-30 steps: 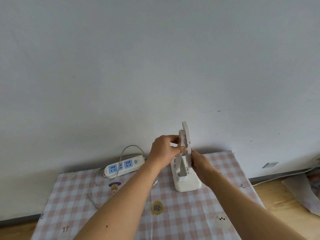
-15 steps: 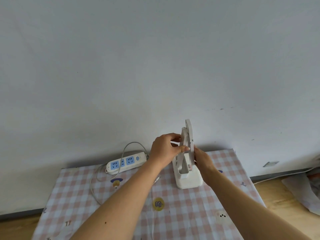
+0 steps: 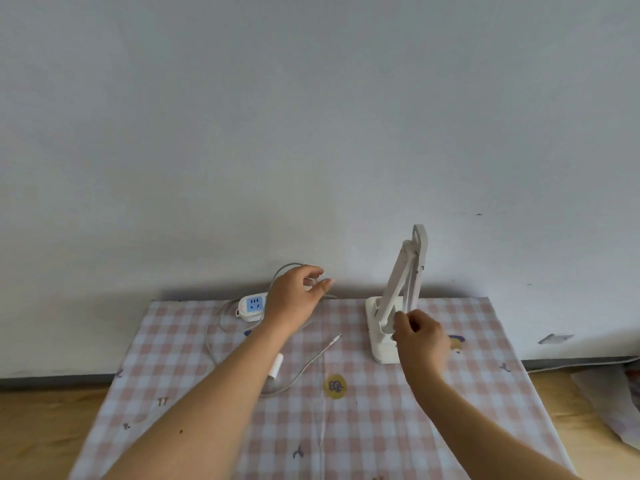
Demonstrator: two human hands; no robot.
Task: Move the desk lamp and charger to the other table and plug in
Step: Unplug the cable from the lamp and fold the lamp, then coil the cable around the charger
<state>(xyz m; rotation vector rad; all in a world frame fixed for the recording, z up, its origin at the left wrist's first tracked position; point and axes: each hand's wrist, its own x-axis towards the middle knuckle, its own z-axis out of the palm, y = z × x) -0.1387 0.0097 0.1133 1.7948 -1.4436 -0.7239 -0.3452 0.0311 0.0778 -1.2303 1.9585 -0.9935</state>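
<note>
The white desk lamp [image 3: 406, 278] stands on the checked tablecloth [image 3: 363, 420] at the right, its arm folded and tilted up toward the wall. My right hand [image 3: 420, 337] is at the lamp's base, its curled fingers pinching the foot of the arm. My left hand [image 3: 296, 299] hovers with loosely spread fingers above the right end of the white power strip [image 3: 252, 306] and holds nothing. The white charger [image 3: 276, 366] lies beside my left forearm; its cable loops across the cloth and its loose plug tip [image 3: 336, 339] points toward the lamp.
The table stands against a plain grey wall. The power strip's own cord [image 3: 221, 317] curls behind and to its left. Wooden floor [image 3: 41, 427] shows on both sides, with paper or plastic sheets [image 3: 609, 407] at the far right.
My left hand has let go of the lamp's arm and moved left, above the power strip. The lamp stands on the cloth, with only my right hand at its base.
</note>
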